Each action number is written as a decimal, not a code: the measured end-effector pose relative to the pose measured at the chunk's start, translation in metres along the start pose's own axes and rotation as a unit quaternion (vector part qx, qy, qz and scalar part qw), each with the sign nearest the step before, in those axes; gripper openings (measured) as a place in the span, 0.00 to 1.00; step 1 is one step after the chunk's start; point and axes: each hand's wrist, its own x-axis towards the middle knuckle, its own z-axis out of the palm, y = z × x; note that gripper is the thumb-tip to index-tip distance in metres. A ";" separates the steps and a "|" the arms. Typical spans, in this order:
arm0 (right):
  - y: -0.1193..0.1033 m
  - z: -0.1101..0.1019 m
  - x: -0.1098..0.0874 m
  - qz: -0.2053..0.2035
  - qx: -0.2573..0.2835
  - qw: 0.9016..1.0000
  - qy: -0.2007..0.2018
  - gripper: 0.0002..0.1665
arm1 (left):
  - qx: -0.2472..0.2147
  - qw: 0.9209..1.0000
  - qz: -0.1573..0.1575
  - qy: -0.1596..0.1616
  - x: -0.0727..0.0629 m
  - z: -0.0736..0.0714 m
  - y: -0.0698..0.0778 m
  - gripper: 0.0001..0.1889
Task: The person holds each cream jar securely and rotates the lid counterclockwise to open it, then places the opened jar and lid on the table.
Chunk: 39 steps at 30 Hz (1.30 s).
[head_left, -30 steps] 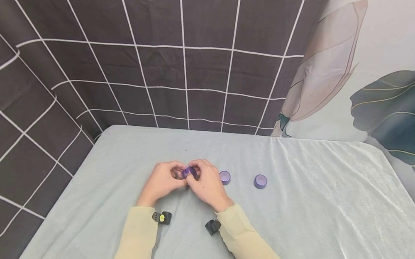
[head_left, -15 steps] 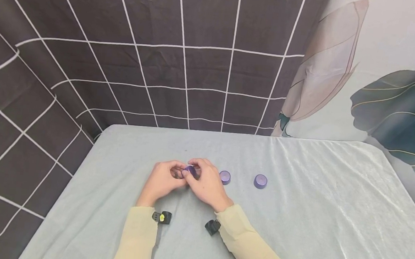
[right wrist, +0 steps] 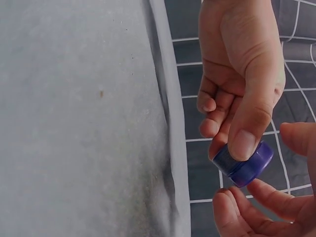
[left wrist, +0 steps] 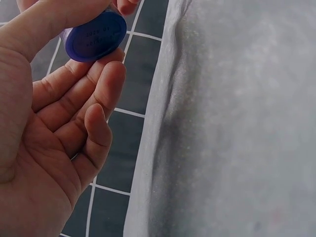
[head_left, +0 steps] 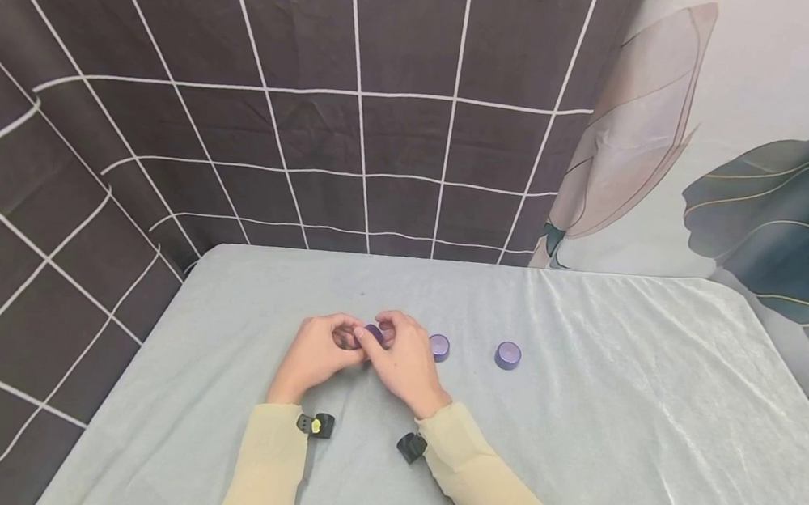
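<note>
A small round purple container (head_left: 373, 333) is between both hands above the cloth. My right hand (head_left: 404, 366) pinches it, the thumb lying across its side in the right wrist view. Curled fingers of my left hand (head_left: 314, 355) touch its lower edge, and the left thumb tip looks a little apart from it there. In the left wrist view the container (left wrist: 96, 37) shows a flat dark-blue end with small print, too faint to read fully. Its other end is hidden behind the left thumb and the right hand.
Two similar purple containers stand on the pale cloth-covered table (head_left: 617, 403): one near container (head_left: 439, 347) just right of my right hand, one farther container (head_left: 507, 355) beyond it. A dark checked curtain (head_left: 401, 138) hangs behind the table.
My right hand has shifted slightly right and turned a little, its thumb now lying more across the container. The left hand and the two standing containers have stayed put.
</note>
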 end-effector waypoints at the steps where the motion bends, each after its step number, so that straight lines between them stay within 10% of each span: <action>1: 0.000 0.000 0.000 0.001 -0.002 1.000 0.002 0.23 | -0.001 1.000 -0.001 0.000 0.000 0.000 0.000 0.15; 39: -0.002 -0.001 0.000 0.013 -0.020 1.000 -0.007 0.13 | -0.010 1.000 -0.004 -0.012 0.000 0.003 0.002 0.15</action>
